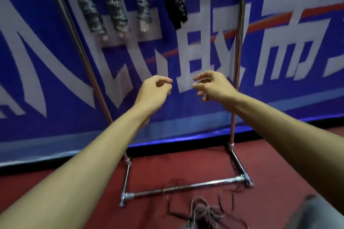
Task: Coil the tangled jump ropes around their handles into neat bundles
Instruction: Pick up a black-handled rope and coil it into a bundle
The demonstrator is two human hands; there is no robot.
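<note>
Tangled ropes [202, 214], below L hand [154, 89], R hand [214, 85]

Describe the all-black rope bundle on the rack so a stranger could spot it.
Against the blue banner stands a metal rack with four coiled bundles hanging in a row near its top. Take the rightmost one, nearest the right upright: it looks black all over, while the other three show pale handles.
</note>
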